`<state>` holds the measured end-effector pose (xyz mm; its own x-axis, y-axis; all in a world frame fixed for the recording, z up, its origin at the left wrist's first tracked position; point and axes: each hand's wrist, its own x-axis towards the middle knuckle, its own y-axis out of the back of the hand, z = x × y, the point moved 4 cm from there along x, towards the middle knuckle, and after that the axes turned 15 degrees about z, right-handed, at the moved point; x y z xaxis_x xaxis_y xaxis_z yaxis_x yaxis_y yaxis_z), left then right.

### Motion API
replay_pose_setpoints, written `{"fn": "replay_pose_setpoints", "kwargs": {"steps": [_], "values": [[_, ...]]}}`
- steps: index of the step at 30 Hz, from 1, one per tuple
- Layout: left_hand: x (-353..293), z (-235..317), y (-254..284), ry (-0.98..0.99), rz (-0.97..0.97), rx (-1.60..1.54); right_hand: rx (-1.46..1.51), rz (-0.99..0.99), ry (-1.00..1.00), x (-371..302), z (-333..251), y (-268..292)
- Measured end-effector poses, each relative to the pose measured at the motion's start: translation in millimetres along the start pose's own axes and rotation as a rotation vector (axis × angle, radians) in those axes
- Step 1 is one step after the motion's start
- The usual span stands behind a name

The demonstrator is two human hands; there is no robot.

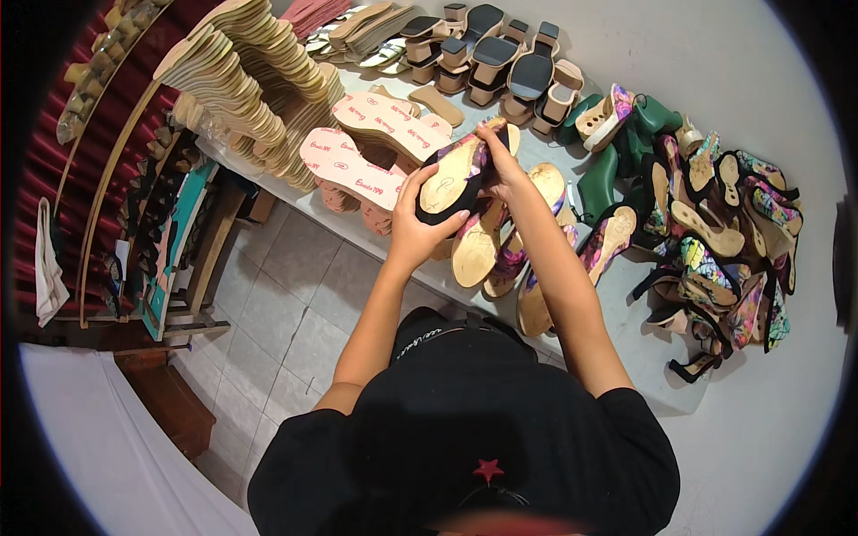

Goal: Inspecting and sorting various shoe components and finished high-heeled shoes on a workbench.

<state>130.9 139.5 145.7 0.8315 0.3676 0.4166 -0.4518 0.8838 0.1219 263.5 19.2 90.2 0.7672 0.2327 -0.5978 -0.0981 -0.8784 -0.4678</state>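
- Pale table (pixel 679 384) along the wall, crowded with footwear; the black-edged shoe (pixel 450 186) is held over its near side, beside the pink-faced soles (pixel 353 170).
- Left hand (pixel 415 221) clamps one end, thumb against fingers; right hand (pixel 502 166) grips the other.
- I'd say steady it with the left, turn gently, and keep it clear of the other shoes (pixel 478 252).
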Motion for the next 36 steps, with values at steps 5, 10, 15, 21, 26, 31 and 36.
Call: {"fn": "replay_pose_setpoints", "kwargs": {"steps": [5, 10, 15, 21, 26, 31, 36], "values": [[0, 2, -1, 0.028, -0.008, 0.010, -0.084, 0.028, -0.047, 7, 5, 4], [-1, 5, 3, 0.094, -0.006, -0.051, -0.092, 0.020, -0.050, 6, 8, 3], [-11, 22, 3, 0.118, 0.023, -0.199, -0.102, 0.034, -0.056, 8, 5, 7], [-54, 6, 42, 0.369, -0.132, 0.233, -0.039, 0.004, -0.062, -4, -2, 8], [-94, -35, 42, 0.540, -0.333, 0.449, 0.004, 0.062, -0.032, -24, -17, 5], [-81, -85, 14, 0.194, -0.041, 0.417, -0.042, 0.035, -0.073, -25, -18, 2], [-58, -111, -9, 0.148, 0.031, 0.251, -0.093, 0.057, -0.051, -18, -12, 2]]}}
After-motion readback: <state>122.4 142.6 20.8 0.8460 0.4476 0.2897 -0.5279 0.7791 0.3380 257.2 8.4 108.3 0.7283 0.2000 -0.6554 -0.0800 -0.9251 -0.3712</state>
